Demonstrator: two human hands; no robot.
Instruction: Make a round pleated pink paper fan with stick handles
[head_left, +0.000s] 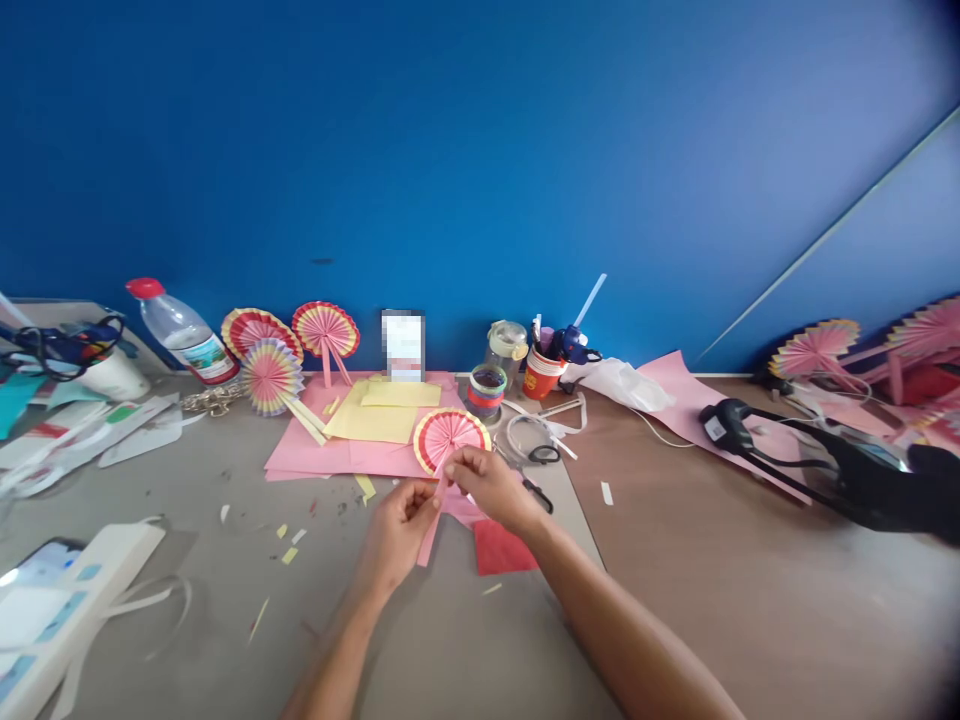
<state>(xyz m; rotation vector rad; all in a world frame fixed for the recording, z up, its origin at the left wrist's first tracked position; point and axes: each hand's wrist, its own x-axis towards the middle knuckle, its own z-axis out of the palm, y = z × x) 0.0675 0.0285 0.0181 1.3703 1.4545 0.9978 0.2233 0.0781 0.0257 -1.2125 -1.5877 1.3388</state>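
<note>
A round pleated paper fan [448, 432], pink in the middle with yellow and red rings, is held just in front of me. My left hand [405, 520] is closed on the pink paper strip [427, 545] that hangs below the fan. Just above it, my right hand [480, 480] pinches where the strip meets the fan's lower edge. The fingertips hide that join. Beside my right forearm lies a red paper square [504, 548]. Behind the fan are yellow sheets [375, 415] on a pink paper stack [300, 455].
More finished fans [326, 330] lean on the blue wall, near a tilted bottle [184, 335]. A jar [487, 390] and a red cup of pens [541, 372] stand behind right. A power strip [97, 575] is front left, a black strapped device [825, 460] right. Paper scraps dot the table.
</note>
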